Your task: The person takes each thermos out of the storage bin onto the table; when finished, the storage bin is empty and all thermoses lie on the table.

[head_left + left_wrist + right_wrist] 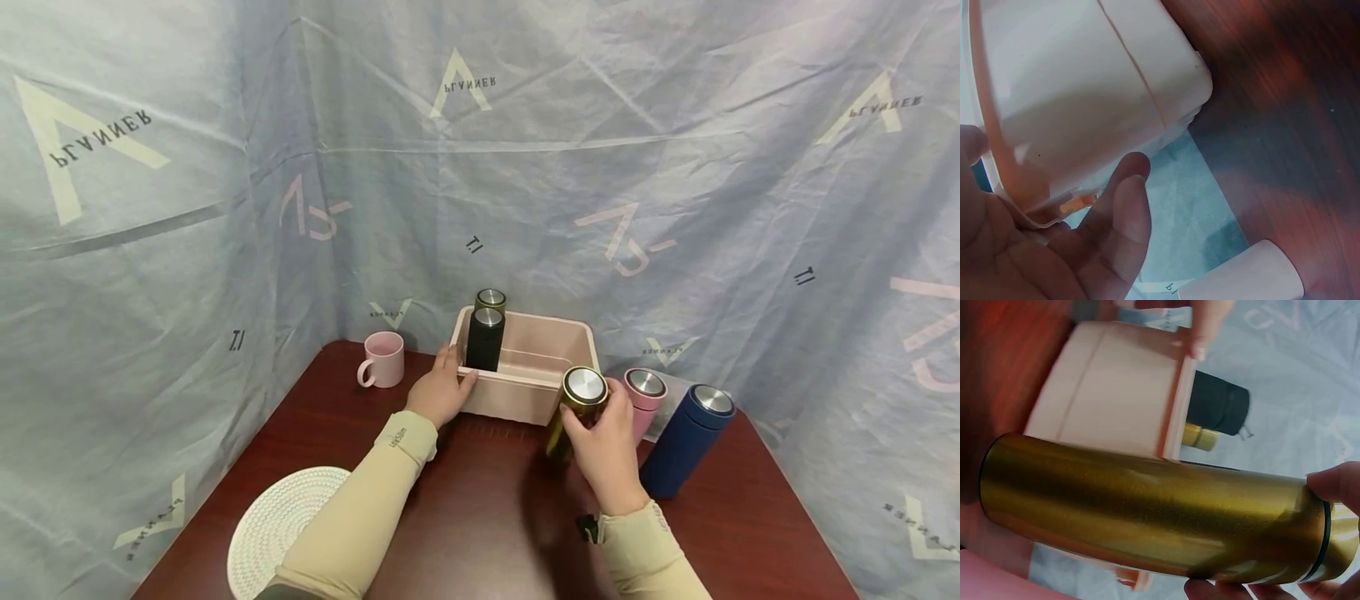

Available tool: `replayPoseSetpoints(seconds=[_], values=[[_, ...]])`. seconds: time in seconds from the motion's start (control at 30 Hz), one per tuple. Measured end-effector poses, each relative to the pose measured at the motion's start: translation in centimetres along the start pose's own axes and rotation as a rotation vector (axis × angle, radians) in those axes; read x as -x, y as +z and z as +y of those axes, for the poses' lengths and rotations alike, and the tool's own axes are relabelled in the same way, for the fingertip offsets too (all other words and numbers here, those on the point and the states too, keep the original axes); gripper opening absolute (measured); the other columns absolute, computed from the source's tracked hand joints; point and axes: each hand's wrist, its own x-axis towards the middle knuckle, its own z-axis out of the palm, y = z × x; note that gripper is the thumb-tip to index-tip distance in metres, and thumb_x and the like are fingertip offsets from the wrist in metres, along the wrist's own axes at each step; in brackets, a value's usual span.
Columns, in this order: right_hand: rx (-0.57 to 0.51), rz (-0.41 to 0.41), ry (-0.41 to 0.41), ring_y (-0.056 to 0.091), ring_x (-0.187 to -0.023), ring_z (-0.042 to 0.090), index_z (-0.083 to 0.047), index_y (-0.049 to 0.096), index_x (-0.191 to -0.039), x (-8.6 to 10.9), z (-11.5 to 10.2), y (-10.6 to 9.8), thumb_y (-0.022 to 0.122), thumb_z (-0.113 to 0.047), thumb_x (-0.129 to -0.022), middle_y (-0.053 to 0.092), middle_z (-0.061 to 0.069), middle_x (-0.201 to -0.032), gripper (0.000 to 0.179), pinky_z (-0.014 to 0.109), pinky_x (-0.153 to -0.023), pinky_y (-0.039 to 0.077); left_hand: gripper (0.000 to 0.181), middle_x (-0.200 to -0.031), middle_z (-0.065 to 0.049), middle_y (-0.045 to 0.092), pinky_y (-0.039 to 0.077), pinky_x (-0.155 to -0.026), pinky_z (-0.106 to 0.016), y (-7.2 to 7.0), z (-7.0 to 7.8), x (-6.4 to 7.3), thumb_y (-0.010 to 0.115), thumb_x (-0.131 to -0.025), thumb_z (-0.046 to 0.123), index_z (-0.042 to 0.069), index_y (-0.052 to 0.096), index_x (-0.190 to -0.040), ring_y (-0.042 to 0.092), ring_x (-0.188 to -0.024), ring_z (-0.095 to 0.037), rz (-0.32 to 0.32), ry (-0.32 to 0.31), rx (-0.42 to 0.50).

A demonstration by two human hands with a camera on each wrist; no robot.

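Observation:
My right hand (611,450) grips a gold thermos bottle (557,437) near its silver-topped lid, thumb on one side and fingers on the other. In the right wrist view the gold body stretches across the picture in front of the bin. My left hand (441,392) holds the near left corner of a pale pink plastic bin (510,398), with the thumb at the front rim and the fingers along the left side. Inside the bin, at its left end, a black thermos (485,342) stands upright in front of another gold thermos (491,297).
Right of my right hand stand a pink thermos (647,396) and a taller blue thermos (686,442). A pink mug (384,360) is left of the bin. A round white woven mat (262,521) lies at the front left. Grey printed cloth (465,183) hangs behind the dark red table (465,517).

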Motion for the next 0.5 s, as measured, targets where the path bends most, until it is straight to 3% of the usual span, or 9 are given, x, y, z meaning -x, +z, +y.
replayPoseSetpoints(seconds=[0.5], values=[[0.082,-0.044,0.018,0.046,-0.122,0.039,0.006,0.038,-0.139,-0.9,1.4,1.4,0.078,-0.022,-0.084,0.047,0.027,-0.128,0.073,0.053,-0.103,0.037,0.076,-0.163,-0.011,0.021,0.054,-0.081,-0.047,-0.4,0.1,0.1,0.041,-0.102,0.055,0.005,0.026,-0.157,0.068,-0.094,-0.033,-0.017,-0.001,0.002]])
